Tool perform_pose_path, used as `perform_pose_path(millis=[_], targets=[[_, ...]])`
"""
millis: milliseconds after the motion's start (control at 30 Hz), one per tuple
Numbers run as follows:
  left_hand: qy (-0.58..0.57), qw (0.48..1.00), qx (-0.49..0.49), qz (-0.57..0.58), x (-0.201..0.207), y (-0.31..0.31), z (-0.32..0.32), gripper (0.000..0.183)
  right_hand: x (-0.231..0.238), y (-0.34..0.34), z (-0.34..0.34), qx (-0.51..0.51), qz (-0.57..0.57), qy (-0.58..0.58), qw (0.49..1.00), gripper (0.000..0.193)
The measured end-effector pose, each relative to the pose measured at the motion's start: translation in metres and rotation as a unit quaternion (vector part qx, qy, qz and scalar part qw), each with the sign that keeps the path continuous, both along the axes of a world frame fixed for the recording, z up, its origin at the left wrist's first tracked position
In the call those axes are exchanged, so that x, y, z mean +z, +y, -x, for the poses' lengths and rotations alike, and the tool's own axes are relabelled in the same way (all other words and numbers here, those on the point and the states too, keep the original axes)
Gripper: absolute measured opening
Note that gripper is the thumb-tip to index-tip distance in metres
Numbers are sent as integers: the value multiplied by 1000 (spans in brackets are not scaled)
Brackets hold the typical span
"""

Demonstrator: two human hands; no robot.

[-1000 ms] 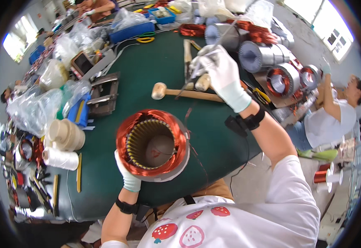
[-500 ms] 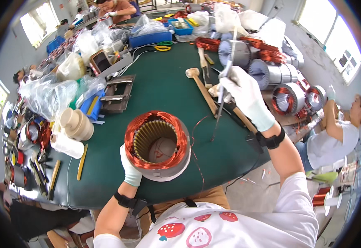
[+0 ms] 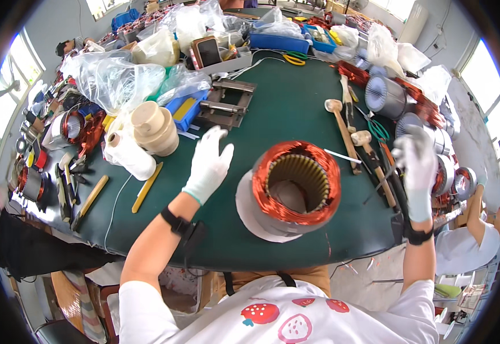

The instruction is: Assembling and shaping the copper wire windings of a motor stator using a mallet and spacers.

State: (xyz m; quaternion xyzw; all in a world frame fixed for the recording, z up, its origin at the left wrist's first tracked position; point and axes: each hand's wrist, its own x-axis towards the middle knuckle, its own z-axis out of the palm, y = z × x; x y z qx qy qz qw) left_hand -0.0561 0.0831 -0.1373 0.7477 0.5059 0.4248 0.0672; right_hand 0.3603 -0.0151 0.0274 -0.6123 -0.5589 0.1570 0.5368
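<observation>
A motor stator (image 3: 331, 186) with a thick ring of copper windings stands on a pale round base (image 3: 247, 209) in front of me, its bore facing up. To its left, my left hand (image 3: 208, 163), in a white glove, is raised over the green table with fingers apart and holds nothing. My right hand (image 3: 417, 163), also gloved and smeared by motion, is at the right by the hammers. A thin dark rod (image 3: 377, 188) runs down and left from it and appears gripped; the fingers are blurred. Beside the stator's upper right lies a white strip (image 3: 342, 156).
Mallets (image 3: 341, 123), a hammer (image 3: 376, 160) and green-handled scissors (image 3: 379, 131) lie right of the stator. More stators (image 3: 384, 94) are stacked behind. Thread spools (image 3: 155, 135), a blue box (image 3: 187, 109), a metal fixture (image 3: 227, 102) and plastic bags (image 3: 118, 80) crowd the left. A person (image 3: 470, 229) sits far right.
My left hand has let go of the stator and moved left. My right hand has dropped lower with the rod. The view has turned left, and the white strip now shows by the stator.
</observation>
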Motion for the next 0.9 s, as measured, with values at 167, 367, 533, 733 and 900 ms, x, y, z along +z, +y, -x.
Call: perform_pose_path(millis=[167,367,533,733,900], targets=[[285,957,49,-18,31,68,9,81,-21,-26,8,43,-106,37,993,15],[228,972,43,20,5,110,-10,78,-138,-59,20,58,15,113,992,17],[244,969,-25,10,-5,108,-58,85,-189,-77,20,-14,-76,230,970,23],[122,984,-115,52,21,111,-70,82,-172,-73,24,-44,-33,317,947,30],[221,971,29,88,33,71,-8,28,-177,-76,19,-40,-1,353,935,32]])
